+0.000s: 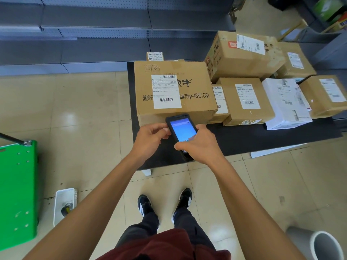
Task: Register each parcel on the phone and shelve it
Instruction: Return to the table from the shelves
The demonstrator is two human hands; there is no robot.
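While both hands are raised over the near edge of the low black bench [262, 139], the phone [181, 131] is held between them, screen up and lit blue, its case dark and matte with rounded corners. The left hand [150, 139] is curled, fingertips pinching the phone's left edge. The right hand [201, 145] wraps over the phone's lower right portion, fingers closed around the body and covering part of the screen.

Directly beyond the phone sits a large corrugated cardboard carton [174, 91], rectangular, printed with black characters and handling symbols, carrying a white paper shipping label [166, 91] with barcodes on its top face. To its right, further parcels are grouped closely on the bench: a medium brown box [244, 100] with a white label, a tilted larger carton [242, 55] resting above it, a white glossy plastic mailer [287, 104], and a brown box [323, 96] at the far right.

Behind the bench stand grey metal shelves [93, 34] with perforated back panels. The floor is glossy beige tile. A green plastic cart [17, 194] with smooth panels stands at the left; a grey cylindrical tube [319, 244] lies at the lower right.
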